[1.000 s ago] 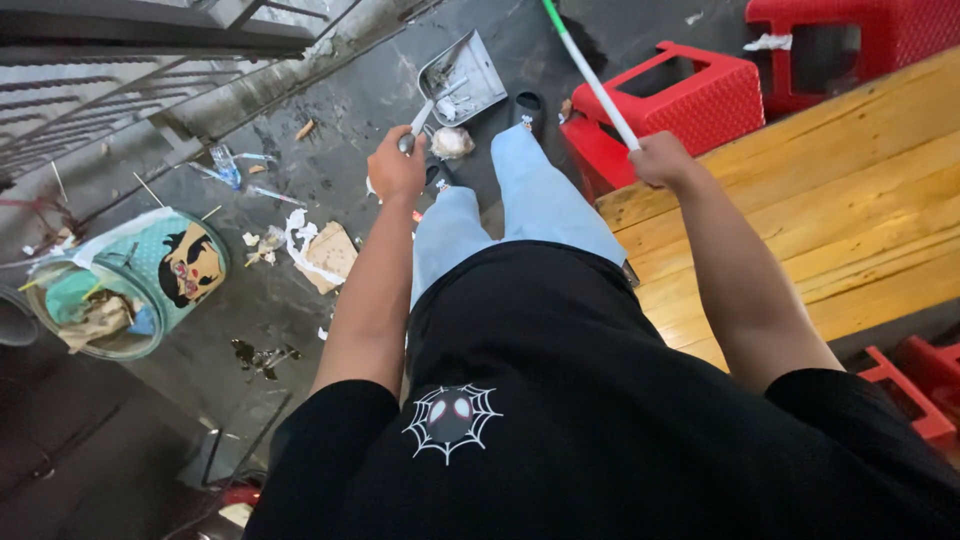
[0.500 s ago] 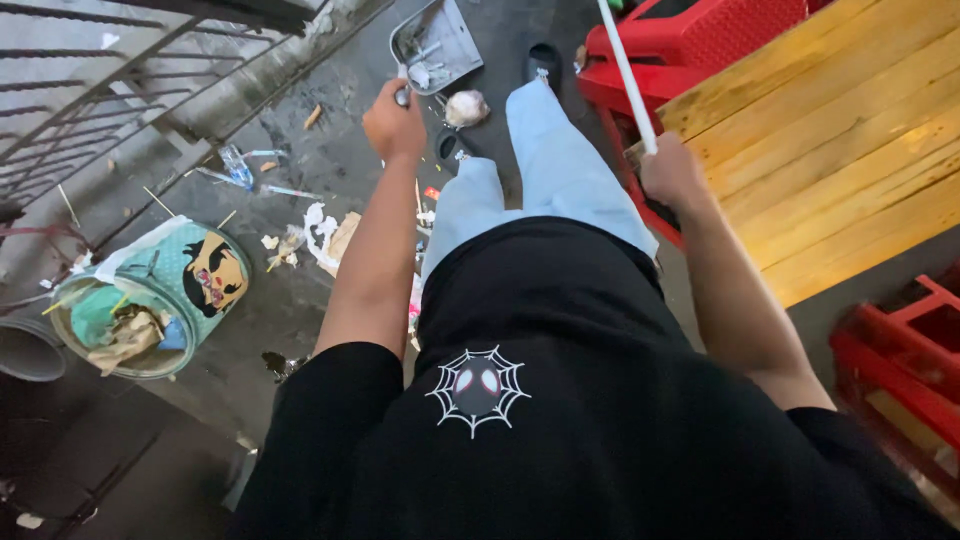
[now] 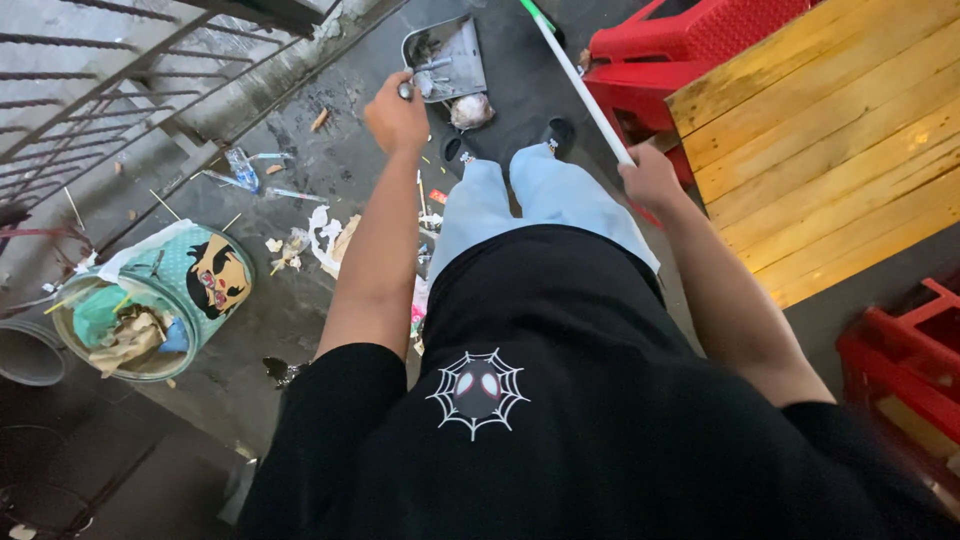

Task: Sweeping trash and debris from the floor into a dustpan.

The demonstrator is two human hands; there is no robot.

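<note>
One bin [image 3: 150,310] stands at far left on the grey floor [image 3: 330,170], teal with a cartoon face, lined with a bag and full of paper scraps; a grey pipe end [image 3: 30,350] sits beside it. Loose litter [image 3: 310,240], paper and wrappers, is scattered between the bin and the person's legs, several pieces, not countable exactly. One left hand [image 3: 397,112] is closed around the metal handle of one grey dustpan [image 3: 450,55]; the pan rests on the floor ahead of the person's feet, its long axis running away from the person toward the top of the view, mouth facing the feet. One crumpled wad of rubbish [image 3: 470,110] lies at the pan's near edge, touching it. One right hand [image 3: 650,178] is clamped on one white broom stick [image 3: 580,85], which slants from the hand up and to the left; the upper end turns green at the frame edge. Right of the stick stands one red plastic stool [image 3: 680,50], touching one yellow plank table [image 3: 840,150]. More red plastic furniture [image 3: 900,370] sits at lower right.
</note>
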